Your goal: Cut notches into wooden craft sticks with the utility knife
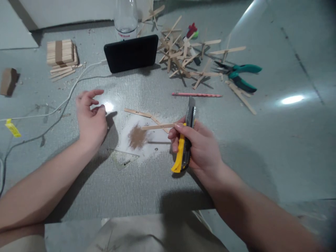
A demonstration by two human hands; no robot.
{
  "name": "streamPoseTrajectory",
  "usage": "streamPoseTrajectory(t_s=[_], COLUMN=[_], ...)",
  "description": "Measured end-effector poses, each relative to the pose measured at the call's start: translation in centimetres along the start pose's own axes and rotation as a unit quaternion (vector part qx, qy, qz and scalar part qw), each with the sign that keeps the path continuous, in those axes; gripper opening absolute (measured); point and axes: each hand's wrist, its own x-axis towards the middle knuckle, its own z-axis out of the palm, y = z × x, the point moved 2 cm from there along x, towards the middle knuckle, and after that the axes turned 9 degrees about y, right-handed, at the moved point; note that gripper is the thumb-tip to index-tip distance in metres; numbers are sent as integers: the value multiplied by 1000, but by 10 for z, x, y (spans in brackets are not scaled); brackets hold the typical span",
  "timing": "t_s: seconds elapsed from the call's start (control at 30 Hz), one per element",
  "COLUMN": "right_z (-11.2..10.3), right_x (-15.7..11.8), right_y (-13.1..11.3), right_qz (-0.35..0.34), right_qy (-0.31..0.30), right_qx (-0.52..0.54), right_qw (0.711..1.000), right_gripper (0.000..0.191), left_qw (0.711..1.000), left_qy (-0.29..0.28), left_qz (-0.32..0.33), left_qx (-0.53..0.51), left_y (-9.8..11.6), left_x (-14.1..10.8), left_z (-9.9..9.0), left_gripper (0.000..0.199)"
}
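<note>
My right hand (199, 143) is closed round a yellow and black utility knife (181, 150), its blade end pointing away from me. Between the thumb and fingers of that hand is also a wooden craft stick (157, 127), reaching out to the left. Beneath it, more craft sticks (138, 112) lie on the table at an angle to each other. My left hand (91, 113) is raised a little over the table, fingers loosely curled and apart, with nothing in it. A clear set square (126, 159) lies near a brown smudge (138, 136) on a white patch.
Behind stand a black phone (132, 54) and a clear bottle (126, 21). Crossed stick pieces (173, 56) are heaped at the back, beside green-handled pliers (244, 75). A pink pencil (196, 95) lies in front. Bundled sticks (60, 52) and a white cable (69, 94) are on the left.
</note>
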Motion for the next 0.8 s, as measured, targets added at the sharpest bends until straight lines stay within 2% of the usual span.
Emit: streamPoseTrajectory(t_s=[0.1,0.17,0.23,0.3,0.33,0.4,0.57,0.63,0.73,0.8], right_z=[0,1,1,1,2,4,8,6,0,-2], right_x=[-1,-1,-2,-2,-3,-4,-6,-6,-6,-8], right_y=[0,0,2,5,6,9,9,8,5,2], right_qz=[11,18,24,34,41,59,94,87,-7,-102], right_qy=[-6,-9,-10,-11,-13,-20,-46,-59,-62,-69], right_qx=[-1,-9,-23,-37,-41,-49,-85,-124,-237,-365], right_qw=[1000,1000,999,999,998,997,991,987,969,923], right_gripper=[29,28,29,30,31,34,37,34,27,21], left_qw=[997,987,952,899,873,847,804,810,836,844], left_qy=[-4,-65,-120,-157,-166,-175,-178,-183,-196,-210], left_qz=[71,140,275,398,445,487,553,537,473,438], left_qx=[15,52,66,94,111,124,126,150,198,228], left_y=[19,37,56,69,73,77,79,79,77,76], left_x=[-5,-13,-25,-38,-44,-52,-60,-61,-62,-63], left_z=[0,2,3,4,5,5,2,2,5,8], left_gripper=[11,7,7,13,19,20,9,8,13,19])
